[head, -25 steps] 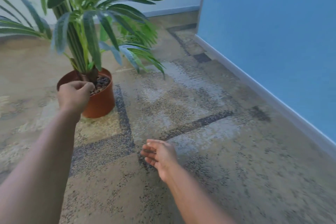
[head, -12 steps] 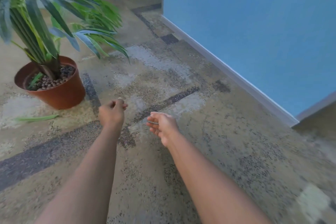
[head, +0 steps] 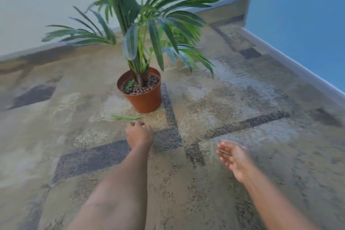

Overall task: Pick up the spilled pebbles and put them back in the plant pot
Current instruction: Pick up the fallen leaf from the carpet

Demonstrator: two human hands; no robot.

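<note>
- A patterned carpet floor [head: 242, 99] in beige, grey and dark patches fills the view, meeting a pale wall [head: 37, 5] behind and a blue wall [head: 298, 15] to the right.
- A tall green palm-like plant [head: 141, 24] rises from a round terracotta-coloured plastic pot [head: 145, 101] standing upright on the carpet.
- Two bare forearms reach forward from the bottom edge.
- The left hand [head: 139, 134] hovers just in front of the pot, fingers curled downward; whether it holds anything cannot be told.
- The right hand [head: 236, 157] is well to the right, fingers extended, loosely released.
- A fallen green leaf [head: 126, 117] lies beside the pot's base.
- Small brown pebbles [head: 143, 87] fill the pot's top.
</note>
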